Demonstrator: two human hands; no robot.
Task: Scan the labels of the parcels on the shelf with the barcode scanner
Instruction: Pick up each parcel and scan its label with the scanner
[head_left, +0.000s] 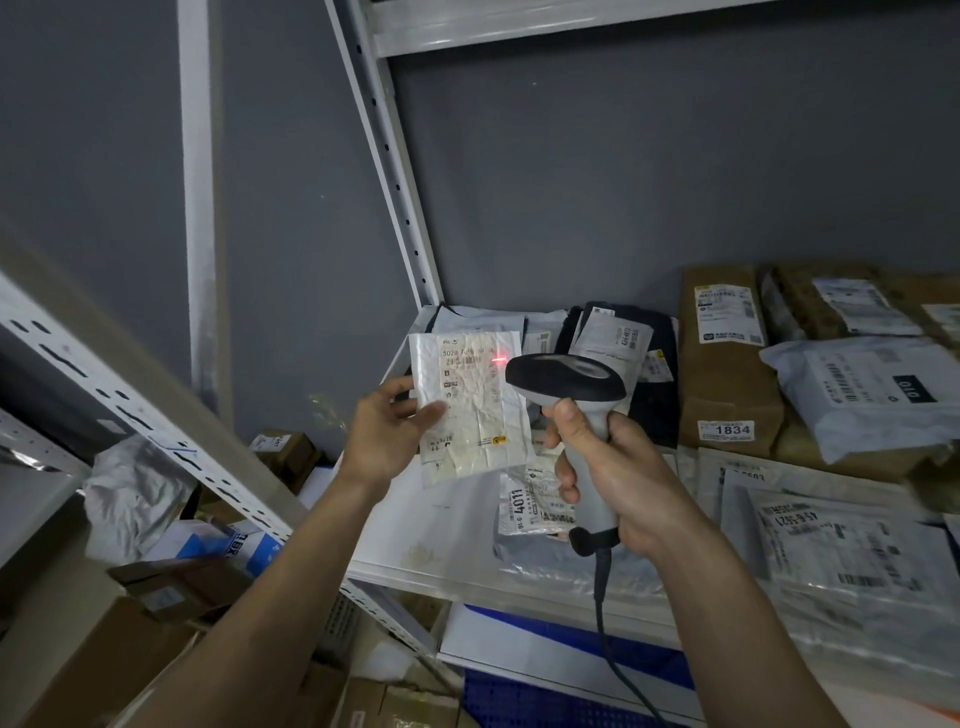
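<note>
Now | hands: left (387, 431) grips one parcel (470, 408) | right (618, 475) one scanner (566, 387) (red beam)

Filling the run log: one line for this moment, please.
step: scanning | left hand: holds white parcel | right hand: grips scanner | red beam on label

Left hand (384, 431) raised, fingers (430, 413) pinching, right hand (618, 478) fisted upright, both forearms extended

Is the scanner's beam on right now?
On: a red line glows on the white parcel label just ahead of the barcode scanner head.
</note>
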